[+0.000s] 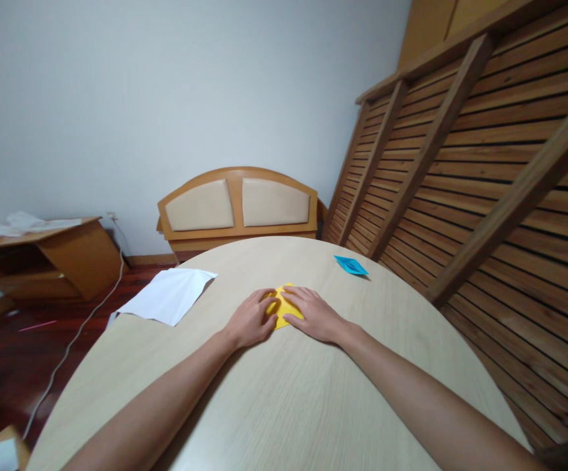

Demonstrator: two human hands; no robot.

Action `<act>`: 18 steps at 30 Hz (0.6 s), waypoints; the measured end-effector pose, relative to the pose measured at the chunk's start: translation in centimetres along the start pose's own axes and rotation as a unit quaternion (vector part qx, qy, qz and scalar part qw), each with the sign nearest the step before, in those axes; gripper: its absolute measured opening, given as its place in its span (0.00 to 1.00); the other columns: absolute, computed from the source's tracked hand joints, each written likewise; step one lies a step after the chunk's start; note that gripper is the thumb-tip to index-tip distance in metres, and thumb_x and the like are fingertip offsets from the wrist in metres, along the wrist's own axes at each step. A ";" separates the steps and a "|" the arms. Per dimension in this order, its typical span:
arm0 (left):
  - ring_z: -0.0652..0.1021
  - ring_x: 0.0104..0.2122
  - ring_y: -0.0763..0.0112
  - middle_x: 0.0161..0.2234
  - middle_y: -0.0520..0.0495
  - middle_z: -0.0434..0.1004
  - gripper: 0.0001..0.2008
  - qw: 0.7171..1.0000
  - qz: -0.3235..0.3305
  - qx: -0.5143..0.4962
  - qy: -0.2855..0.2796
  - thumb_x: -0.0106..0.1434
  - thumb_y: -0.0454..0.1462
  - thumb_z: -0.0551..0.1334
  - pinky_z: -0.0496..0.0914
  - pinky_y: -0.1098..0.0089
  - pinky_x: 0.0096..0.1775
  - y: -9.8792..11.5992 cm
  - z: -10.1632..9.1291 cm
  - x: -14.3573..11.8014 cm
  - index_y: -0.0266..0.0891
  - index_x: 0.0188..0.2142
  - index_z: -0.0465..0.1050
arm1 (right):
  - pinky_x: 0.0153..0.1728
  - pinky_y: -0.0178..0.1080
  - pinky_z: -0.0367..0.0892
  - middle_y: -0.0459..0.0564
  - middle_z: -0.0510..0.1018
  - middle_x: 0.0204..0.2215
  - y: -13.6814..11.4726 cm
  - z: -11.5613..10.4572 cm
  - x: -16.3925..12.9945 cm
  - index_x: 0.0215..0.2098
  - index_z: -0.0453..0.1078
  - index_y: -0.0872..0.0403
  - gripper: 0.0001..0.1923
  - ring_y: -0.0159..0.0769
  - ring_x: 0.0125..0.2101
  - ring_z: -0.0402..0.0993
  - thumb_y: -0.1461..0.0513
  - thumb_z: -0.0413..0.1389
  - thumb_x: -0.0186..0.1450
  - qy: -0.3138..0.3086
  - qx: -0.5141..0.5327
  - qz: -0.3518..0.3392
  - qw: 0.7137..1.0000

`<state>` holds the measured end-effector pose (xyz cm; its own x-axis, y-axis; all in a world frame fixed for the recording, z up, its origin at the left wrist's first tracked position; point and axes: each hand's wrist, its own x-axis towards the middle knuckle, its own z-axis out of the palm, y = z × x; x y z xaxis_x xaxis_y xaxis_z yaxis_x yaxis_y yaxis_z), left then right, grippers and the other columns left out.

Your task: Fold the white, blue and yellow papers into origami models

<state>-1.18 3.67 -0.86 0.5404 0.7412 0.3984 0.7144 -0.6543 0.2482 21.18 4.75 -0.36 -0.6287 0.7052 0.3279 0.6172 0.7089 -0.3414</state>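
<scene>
A small sheet of yellow paper (282,319) lies on the table in front of me, partly covered by both hands. My left hand (253,318) rests at its left edge, fingers bent and apart, fingertips touching the paper. On the other side my right hand (315,314) lies with its fingers stretched over the paper's right part and its thumb near the lower edge. Whether the paper is folded underneath the fingers I cannot tell. Farther back to the right sits a blue folded paper boat (351,265), apart from both hands.
The round pale wooden table (274,405) fills the foreground. A creased white sheet (169,294) lies at its left edge. Behind stands a headboard (237,196); a slatted wooden frame (461,170) leans at the right. A low cabinet (82,258) and a cable (75,347) are at the left.
</scene>
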 end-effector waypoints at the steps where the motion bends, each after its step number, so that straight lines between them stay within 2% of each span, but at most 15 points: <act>1: 0.69 0.59 0.58 0.60 0.38 0.67 0.20 1.000 0.009 -0.008 -0.012 0.65 0.37 0.57 0.63 0.59 0.61 0.0 0.1 0.0 0.37 0.56 0.69 | 0.65 0.50 0.50 0.57 0.62 0.65 -0.3 0.1 0.0 0.67 0.58 0.54 0.30 0.46 0.65 0.55 0.49 0.48 0.71 -0.029 0.005 0.001 1.000; 4: 0.67 0.61 0.59 0.62 0.37 0.66 0.23 0.998 0.029 -0.019 -0.061 0.67 0.40 0.55 0.61 0.58 0.63 0.1 0.2 0.0 0.36 0.60 0.66 | 0.67 0.51 0.42 0.56 0.53 0.69 -0.6 0.3 0.0 0.70 0.50 0.55 0.35 0.45 0.69 0.45 0.44 0.40 0.72 -0.105 0.016 0.034 0.994; 7: 0.61 0.65 0.57 0.66 0.38 0.60 0.26 0.994 0.028 -0.007 -0.110 0.70 0.45 0.52 0.57 0.52 0.64 0.2 0.0 -0.1 0.37 0.64 0.61 | 0.68 0.52 0.36 0.55 0.45 0.71 -0.4 0.1 -0.1 0.72 0.45 0.56 0.39 0.45 0.70 0.37 0.42 0.37 0.71 -0.143 0.009 0.071 0.987; 10: 0.57 0.67 0.56 0.68 0.39 0.55 0.28 0.990 0.020 0.003 -0.140 0.71 0.47 0.51 0.55 0.50 0.65 0.3 -0.3 -0.2 0.38 0.66 0.57 | 0.68 0.53 0.35 0.53 0.44 0.71 0.0 -0.1 -0.2 0.72 0.44 0.56 0.39 0.46 0.70 0.35 0.42 0.36 0.71 -0.145 -0.006 0.103 0.984; 13: 0.56 0.68 0.56 0.68 0.38 0.53 0.29 0.989 0.024 0.002 -0.147 0.70 0.48 0.51 0.54 0.51 0.65 0.5 -0.5 -0.3 0.37 0.67 0.56 | 0.68 0.53 0.35 0.52 0.45 0.71 0.3 -0.2 -0.2 0.72 0.44 0.56 0.40 0.48 0.70 0.35 0.42 0.37 0.71 -0.136 -0.020 0.129 0.982; 18: 0.57 0.67 0.56 0.67 0.39 0.58 0.29 0.987 0.061 -0.012 -0.151 0.70 0.47 0.53 0.55 0.51 0.65 1.0 -1.0 -0.2 0.38 0.66 0.58 | 0.67 0.53 0.35 0.52 0.47 0.71 0.6 -0.1 -0.2 0.71 0.46 0.55 0.40 0.49 0.70 0.36 0.42 0.40 0.70 -0.119 -0.021 0.130 0.984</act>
<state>-1.04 2.73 0.16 0.7322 0.6651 0.1467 0.6266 -0.7422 0.2377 21.71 5.04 -0.57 -0.5360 0.8440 0.0170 0.7880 0.5075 -0.3487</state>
